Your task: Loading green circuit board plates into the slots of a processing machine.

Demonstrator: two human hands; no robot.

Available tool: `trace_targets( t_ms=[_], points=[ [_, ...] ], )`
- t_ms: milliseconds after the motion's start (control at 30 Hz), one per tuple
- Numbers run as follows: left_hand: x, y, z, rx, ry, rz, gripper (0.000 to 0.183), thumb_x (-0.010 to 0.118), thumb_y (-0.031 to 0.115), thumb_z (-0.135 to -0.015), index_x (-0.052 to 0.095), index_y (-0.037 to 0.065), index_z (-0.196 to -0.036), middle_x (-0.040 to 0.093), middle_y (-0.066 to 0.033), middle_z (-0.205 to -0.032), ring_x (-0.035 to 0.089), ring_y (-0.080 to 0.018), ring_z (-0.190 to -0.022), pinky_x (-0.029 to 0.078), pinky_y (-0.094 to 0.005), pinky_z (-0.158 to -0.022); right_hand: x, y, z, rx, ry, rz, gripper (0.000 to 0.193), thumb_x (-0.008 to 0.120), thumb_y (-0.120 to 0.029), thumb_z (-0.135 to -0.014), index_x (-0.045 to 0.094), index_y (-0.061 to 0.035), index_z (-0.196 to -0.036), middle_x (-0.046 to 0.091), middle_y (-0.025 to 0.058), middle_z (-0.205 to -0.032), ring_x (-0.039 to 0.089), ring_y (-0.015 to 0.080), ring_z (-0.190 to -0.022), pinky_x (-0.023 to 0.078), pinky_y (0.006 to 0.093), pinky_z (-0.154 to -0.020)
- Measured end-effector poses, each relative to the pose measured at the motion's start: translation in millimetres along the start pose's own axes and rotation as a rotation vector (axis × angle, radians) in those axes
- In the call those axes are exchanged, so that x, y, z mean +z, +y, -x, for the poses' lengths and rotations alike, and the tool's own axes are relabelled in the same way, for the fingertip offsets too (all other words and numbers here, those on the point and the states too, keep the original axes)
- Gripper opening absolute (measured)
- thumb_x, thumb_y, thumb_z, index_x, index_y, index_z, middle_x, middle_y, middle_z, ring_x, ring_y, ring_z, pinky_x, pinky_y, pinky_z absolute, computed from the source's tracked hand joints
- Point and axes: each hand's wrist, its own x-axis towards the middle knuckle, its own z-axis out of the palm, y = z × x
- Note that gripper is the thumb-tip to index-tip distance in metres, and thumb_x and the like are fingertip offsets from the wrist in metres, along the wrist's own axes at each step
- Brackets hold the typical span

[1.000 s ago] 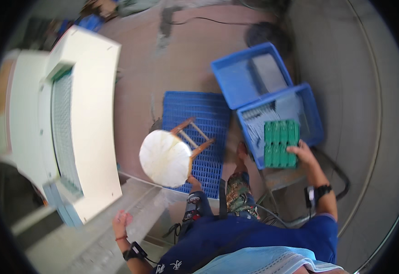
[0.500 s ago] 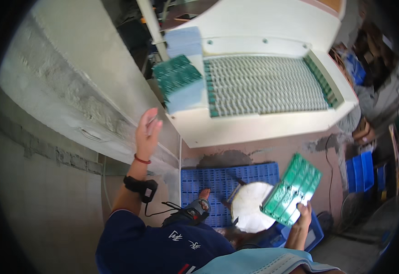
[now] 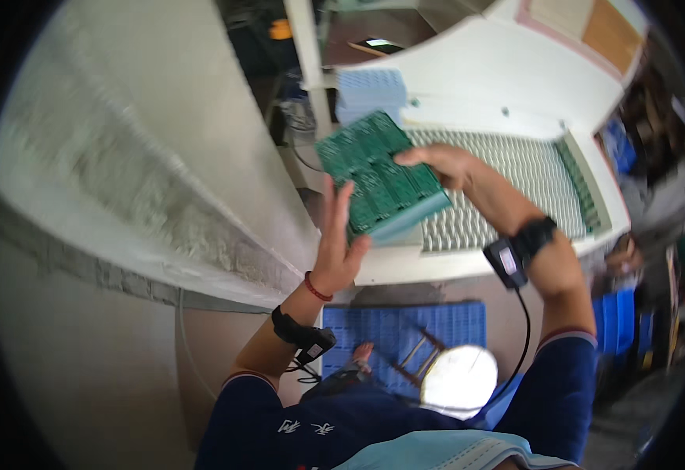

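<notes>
At the left end of the white machine (image 3: pixel 468 98), the right hand (image 3: pixel 448 164) is gripping the green board (image 3: pixel 378 174) by its edge; the left hand (image 3: pixel 341 251) is standing open beside it, whether touching I cannot tell. Through uneven holding, the board could be slipping down.

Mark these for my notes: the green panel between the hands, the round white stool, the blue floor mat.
Green panel (image 3: pixel 378 171): head view, middle of its upper face.
Round white stool (image 3: pixel 460 382): head view, middle of its seat.
Blue floor mat (image 3: pixel 382 327): head view, bare stretch left of the stool.
</notes>
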Motion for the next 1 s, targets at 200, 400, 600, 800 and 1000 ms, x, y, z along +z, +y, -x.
trace_targets(
  t_ms=[200, 400, 600, 800, 1000],
  points=[
    [1.3, 6.6, -17.3, -0.035, 0.036, -0.073, 0.071, 0.044, 0.047, -0.088, 0.025, -0.003, -0.134, 0.002, -0.0299, -0.142, 0.010, -0.0401, -0.133, 0.014, -0.0433, -0.105, -7.8, -48.2, 0.7, 0.153, 0.157, 0.903, 0.057, 0.065, -0.047, -0.074, 0.061, 0.0006, -0.104, 0.061, 0.0174, -0.098, 0.061, 0.0205, -0.085, 0.053, 0.0272, -0.065],
    [33.2, -7.6, -23.6, 0.021, 0.043, -0.077, 0.063, 0.039, 0.035, -0.089, 0.022, -0.007, -0.133, 0.000, -0.0299, -0.142, 0.006, -0.0389, -0.133, 0.011, -0.0462, -0.105, -30.8, -56.2, 52.3, -0.064, 0.361, 1.066, 0.048, 0.066, -0.042, -0.075, 0.065, 0.0052, -0.082, 0.063, 0.0177, -0.074, 0.060, 0.0253, -0.073, 0.045, 0.0341, -0.067],
    [38.6, -0.7, -19.9, 0.026, 0.150, -0.081, 0.068, 0.036, 0.044, -0.090, 0.022, -0.008, -0.132, 0.001, -0.0291, -0.143, 0.005, -0.0377, -0.134, 0.010, -0.0461, -0.106, -41.1, 9.5, 52.0, -0.213, 0.356, 0.724, 0.048, 0.061, -0.045, -0.080, 0.065, -0.0004, -0.097, 0.064, 0.0102, -0.080, 0.060, 0.0184, -0.069, 0.053, 0.0282, -0.062],
    [30.6, 1.3, -19.1, 0.029, 0.180, -0.146, 0.067, 0.038, 0.046, -0.089, 0.026, -0.005, -0.131, 0.000, -0.0312, -0.142, 0.005, -0.0421, -0.133, 0.010, -0.0484, -0.105, -19.8, 5.1, 49.4, -0.265, 0.361, 0.824, 0.034, 0.064, -0.032, -0.081, 0.066, 0.0010, -0.084, 0.054, 0.0051, -0.058, 0.047, 0.0113, -0.055, 0.040, 0.0283, -0.053],
    [24.1, -3.1, -19.6, 0.064, 0.179, -0.194, 0.058, 0.040, 0.033, -0.087, 0.030, -0.006, -0.129, 0.005, -0.0316, -0.142, 0.010, -0.0424, -0.132, 0.011, -0.0448, -0.106, -21.6, -9.8, 45.2, -0.170, 0.293, 0.816, 0.027, 0.067, -0.026, -0.078, 0.065, 0.0010, -0.081, 0.054, 0.0061, -0.057, 0.046, 0.0108, -0.053, 0.039, 0.0283, -0.052]
  ],
)
